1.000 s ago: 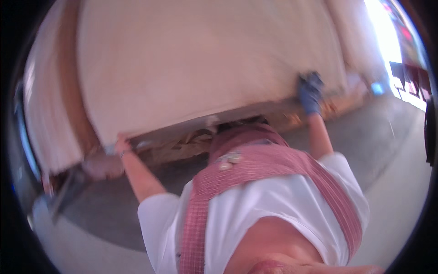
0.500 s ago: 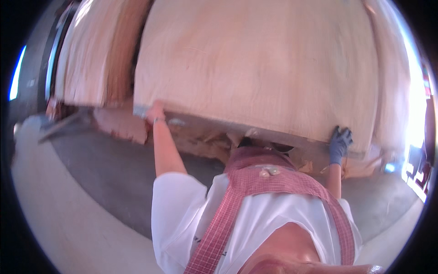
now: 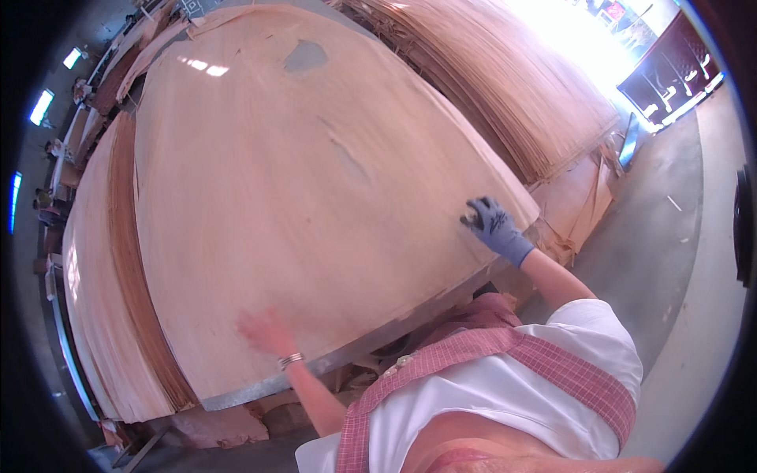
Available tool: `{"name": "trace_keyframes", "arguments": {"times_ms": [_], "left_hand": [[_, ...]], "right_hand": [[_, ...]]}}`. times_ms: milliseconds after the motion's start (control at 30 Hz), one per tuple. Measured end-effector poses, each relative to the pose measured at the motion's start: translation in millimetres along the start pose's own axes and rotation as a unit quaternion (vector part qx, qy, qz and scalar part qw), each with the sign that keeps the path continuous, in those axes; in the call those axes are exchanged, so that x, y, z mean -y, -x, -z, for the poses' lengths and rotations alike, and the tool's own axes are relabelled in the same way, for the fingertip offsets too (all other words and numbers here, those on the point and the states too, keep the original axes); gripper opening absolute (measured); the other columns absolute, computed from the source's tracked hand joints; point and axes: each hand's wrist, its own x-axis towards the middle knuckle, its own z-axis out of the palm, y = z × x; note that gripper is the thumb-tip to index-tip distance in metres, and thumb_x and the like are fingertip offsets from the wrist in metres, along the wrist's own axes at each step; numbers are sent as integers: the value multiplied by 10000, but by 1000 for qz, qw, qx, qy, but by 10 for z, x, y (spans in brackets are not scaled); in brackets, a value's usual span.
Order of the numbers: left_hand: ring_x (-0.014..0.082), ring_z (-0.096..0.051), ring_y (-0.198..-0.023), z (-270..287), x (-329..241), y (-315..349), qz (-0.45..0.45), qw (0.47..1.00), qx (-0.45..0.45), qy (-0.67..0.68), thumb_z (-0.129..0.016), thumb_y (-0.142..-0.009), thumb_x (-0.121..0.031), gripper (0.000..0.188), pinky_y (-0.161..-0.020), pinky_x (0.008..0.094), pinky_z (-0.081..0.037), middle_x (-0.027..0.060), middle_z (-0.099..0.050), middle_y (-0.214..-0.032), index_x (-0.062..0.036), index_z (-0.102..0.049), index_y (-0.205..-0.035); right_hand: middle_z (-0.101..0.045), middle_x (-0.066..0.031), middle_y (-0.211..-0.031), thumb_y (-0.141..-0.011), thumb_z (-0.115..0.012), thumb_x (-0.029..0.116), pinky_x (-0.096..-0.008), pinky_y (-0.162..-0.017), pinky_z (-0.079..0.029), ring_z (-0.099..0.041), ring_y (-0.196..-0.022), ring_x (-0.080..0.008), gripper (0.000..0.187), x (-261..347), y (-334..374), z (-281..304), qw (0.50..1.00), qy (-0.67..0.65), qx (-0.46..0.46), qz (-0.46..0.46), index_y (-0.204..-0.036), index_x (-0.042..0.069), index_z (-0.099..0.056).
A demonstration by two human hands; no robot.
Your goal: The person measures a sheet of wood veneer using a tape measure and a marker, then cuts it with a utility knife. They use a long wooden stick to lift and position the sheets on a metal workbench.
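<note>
The left hand [image 3: 264, 331] is lying blurred on the veneer sheet [image 3: 300, 197], grip unclear; the gloved right hand [image 3: 493, 225] is pressing spread fingers near its edge. Veneer stacks [image 3: 505, 94] are lying behind.

The left hand [image 3: 266, 331], low in the middle of the frame, is smeared by motion, so its fingers run together against the big veneer sheet [image 3: 300, 205] and I cannot tell how its grip stands. Toward the upper right a bright glare washes out the far end of the stacked veneer pile [image 3: 505, 87], and the small figures along the dark left rim are too tiny to make out. The person's torso in the checked apron [image 3: 505, 355] is cut off by the bottom edge.
</note>
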Motion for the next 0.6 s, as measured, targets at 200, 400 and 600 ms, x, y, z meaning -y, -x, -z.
{"name": "trace_keyframes", "arguments": {"times_ms": [200,400,600], "left_hand": [[391,-199,-1454,895,-2962,1344,-281,952,26,119,-579,-871,-570,816,-1132,620,-184,196,-222,-1572,-183,-289,-1528],[421,-191,-1445,1039,-3744,1666,-224,958,154,88,-684,-755,-622,871,-1116,636,-201,191,-273,-1550,-252,-375,-1480],[428,-248,-1409,999,-3903,1540,-232,951,173,112,-727,-708,-635,901,-1091,619,-264,196,-311,-1520,-244,-409,-1454]], "right_hand": [[-551,-187,-1258,-924,-576,467,-456,-890,-492,-550,-1127,-360,558,-1877,-1368,-74,987,38,-85,-130,-1323,83,-506],[-548,40,-667,-829,-731,459,-264,-499,-378,-483,-579,-80,342,-2563,-1671,44,845,-434,225,-218,-820,126,-653],[-505,46,-651,-781,-803,280,-294,-535,-425,-485,-610,-84,312,-2640,-1711,220,856,-431,198,-207,-736,77,-571]]}}
